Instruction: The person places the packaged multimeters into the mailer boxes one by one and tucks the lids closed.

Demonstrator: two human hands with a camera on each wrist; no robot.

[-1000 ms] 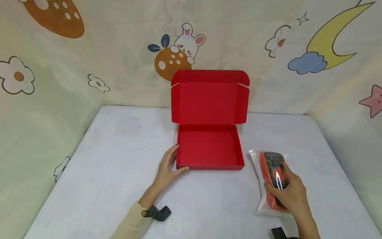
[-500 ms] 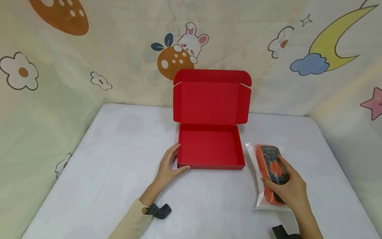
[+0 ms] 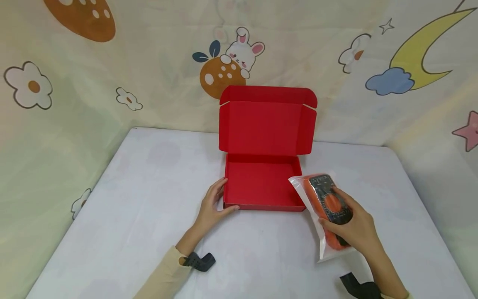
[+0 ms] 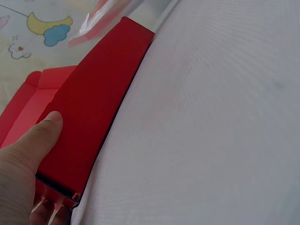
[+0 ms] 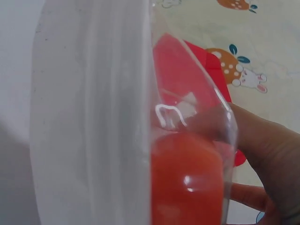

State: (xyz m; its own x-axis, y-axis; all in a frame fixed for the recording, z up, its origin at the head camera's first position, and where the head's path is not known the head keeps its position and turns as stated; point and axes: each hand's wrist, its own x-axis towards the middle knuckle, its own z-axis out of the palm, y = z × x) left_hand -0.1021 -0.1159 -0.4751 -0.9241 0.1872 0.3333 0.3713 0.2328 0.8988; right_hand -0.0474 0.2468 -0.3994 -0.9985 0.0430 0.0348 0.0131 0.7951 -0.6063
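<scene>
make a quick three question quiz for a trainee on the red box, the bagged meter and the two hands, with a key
1. Which hand grips the meter in its plastic bag?
2. Where is the left hand on the red box?
a) its far right corner
b) its near left corner
c) the top edge of its lid
3. True or false: the box is closed.

Key:
1. The right hand.
2. b
3. False; the lid stands raised at the back.
</scene>
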